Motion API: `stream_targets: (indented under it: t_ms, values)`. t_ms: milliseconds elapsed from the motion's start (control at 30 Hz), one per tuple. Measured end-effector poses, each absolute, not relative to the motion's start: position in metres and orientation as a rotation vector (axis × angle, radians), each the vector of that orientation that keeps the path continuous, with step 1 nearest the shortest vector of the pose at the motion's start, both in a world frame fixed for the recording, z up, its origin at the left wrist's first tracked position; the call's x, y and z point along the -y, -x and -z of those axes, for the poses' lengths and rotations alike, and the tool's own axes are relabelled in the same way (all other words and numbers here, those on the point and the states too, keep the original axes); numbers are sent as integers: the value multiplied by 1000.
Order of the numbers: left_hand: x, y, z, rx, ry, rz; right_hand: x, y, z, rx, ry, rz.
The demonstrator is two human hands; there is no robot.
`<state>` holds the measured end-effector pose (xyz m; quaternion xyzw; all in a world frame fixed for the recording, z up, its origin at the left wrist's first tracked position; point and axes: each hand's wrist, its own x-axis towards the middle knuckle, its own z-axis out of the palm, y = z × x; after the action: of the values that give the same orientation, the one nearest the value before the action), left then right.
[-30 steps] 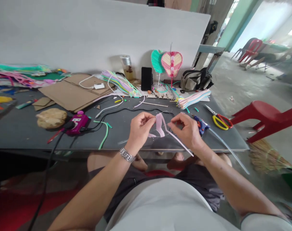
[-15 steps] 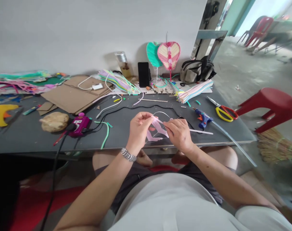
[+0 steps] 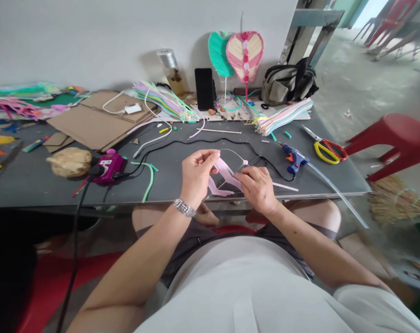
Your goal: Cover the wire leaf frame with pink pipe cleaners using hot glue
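The left hand [image 3: 197, 175] pinches a pink strip [image 3: 224, 172] between thumb and fingers. The strip bows between the hands and runs into the right hand [image 3: 257, 189], whose fingertips close on it, beside a thin wire [image 3: 232, 151], with a glue gun [image 3: 295, 158] further right.

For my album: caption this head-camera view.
Left hand and right hand hold a pale pink strip over a dark table.

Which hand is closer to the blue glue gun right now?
Right. The right hand is just left of the blue hot glue gun, not touching it. The left hand is farther left, beyond the pink strips held between the hands.
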<state>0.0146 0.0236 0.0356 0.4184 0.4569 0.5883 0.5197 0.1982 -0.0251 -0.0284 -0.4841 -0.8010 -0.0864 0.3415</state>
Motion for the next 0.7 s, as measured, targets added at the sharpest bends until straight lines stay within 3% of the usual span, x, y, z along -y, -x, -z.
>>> stream_targets:
  t_ms: [700]
  values:
    - [-17, -12, -5, -1184, -758, -1332, 31, -188, 41, 2235, 1250, 47]
